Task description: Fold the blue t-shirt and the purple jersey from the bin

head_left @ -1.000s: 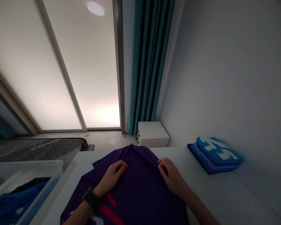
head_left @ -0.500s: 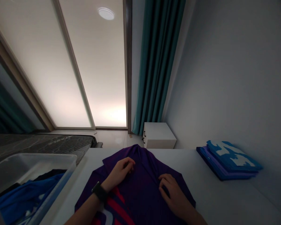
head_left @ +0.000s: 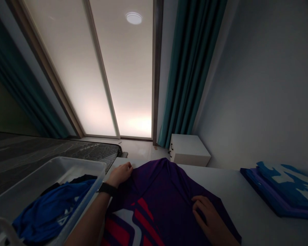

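Note:
A purple shirt [head_left: 164, 191] with red and white stripes lies spread on a white table [head_left: 236, 198] in front of me. My left hand [head_left: 122, 173], with a dark watch on its wrist, is closed in a pinch on the shirt's far left edge. My right hand [head_left: 209, 218] lies flat on the right side of the shirt, fingers stretched out and pressing the cloth down.
A clear plastic bin [head_left: 74, 167] holding blue clothes [head_left: 51, 212] stands at the left. A stack of folded blue and purple garments [head_left: 284, 191] lies at the right by the wall. Beyond the table are a white cabinet [head_left: 190, 153], teal curtains [head_left: 192, 68] and a dark mattress [head_left: 53, 150].
My left hand has moved outward to the shirt's left edge. My right hand has slid toward me along the right side. The view has turned to the left.

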Available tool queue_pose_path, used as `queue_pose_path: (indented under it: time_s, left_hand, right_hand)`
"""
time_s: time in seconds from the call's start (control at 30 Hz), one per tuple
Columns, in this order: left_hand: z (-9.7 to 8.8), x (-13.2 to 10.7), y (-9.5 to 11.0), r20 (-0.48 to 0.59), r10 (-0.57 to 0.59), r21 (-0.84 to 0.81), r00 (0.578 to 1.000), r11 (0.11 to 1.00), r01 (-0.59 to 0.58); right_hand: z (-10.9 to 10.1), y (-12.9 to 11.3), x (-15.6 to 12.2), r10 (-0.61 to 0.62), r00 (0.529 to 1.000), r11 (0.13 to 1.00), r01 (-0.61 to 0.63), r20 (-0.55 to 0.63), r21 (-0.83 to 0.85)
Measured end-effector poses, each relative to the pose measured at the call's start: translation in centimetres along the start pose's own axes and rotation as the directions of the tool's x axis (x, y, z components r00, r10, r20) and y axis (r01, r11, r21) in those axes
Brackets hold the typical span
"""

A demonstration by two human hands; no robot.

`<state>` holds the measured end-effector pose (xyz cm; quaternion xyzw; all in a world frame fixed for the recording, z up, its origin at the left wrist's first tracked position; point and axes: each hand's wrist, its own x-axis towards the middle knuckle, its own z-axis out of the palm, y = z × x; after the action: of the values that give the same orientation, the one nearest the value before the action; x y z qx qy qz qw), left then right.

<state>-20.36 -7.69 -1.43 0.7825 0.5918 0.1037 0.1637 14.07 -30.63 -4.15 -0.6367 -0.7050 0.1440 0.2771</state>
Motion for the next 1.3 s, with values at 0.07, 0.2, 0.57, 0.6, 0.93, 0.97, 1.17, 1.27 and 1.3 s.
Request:
queue_pose_path:
  time_s: [0.07,0.2,0.57,0.6,0.93,0.97,1.17,1.27,1.3]
  left_hand:
    - [0.3,0.1,0.1,0.019,-0.012,0.000,1.000,1.000,0.012]
    - [0.2,0.1,0.4,0.049,0.018,-0.021,0.999,1.000,-0.017]
    - [-2.4,-2.6,6.7,0.009,0.331,-0.421,0.944,0.857,-0.297]
    - [-2.5,-3.0,7.7,0.004,0.351,-0.440,0.936,0.842,-0.313]
    - [-1.0,-5.6,12.2,-0.031,0.505,-0.481,0.862,0.749,-0.456]
    - [-0.9,-5.6,12.4,-0.043,0.505,-0.492,0.862,0.740,-0.458]
    - [0.0,-5.8,13.1,-0.066,0.525,-0.481,0.848,0.728,-0.488]
    - [0.0,-5.9,13.3,-0.057,0.542,-0.476,0.839,0.724,-0.500]
    - [-0.1,-6.0,13.4,-0.054,0.544,-0.481,0.837,0.721,-0.499]
  right_hand:
    - [0.0,0.0,0.0,-0.011,1.000,1.000,0.011,-0.010,-0.001]
    - [-0.1,-0.1,0.0,-0.006,1.000,1.000,0.006,-0.006,-0.008]
    - [-0.6,-0.6,0.1,0.001,1.000,1.000,-0.001,0.018,0.005]
    - [-0.7,-0.8,0.2,0.003,1.000,1.000,-0.003,0.023,0.009]
    - [-1.2,-1.5,0.3,0.000,0.999,0.999,0.002,0.036,-0.038]
    - [-1.3,-1.7,0.6,-0.003,0.999,0.998,0.005,0.034,-0.057]
    - [-2.1,-5.3,4.3,-0.074,0.997,0.997,0.075,0.010,-0.032]
    - [-1.8,-7.1,6.8,-0.120,0.991,0.992,0.122,-0.063,0.031]
    - [-1.6,-7.5,7.5,-0.143,0.987,0.989,0.146,-0.072,0.037]
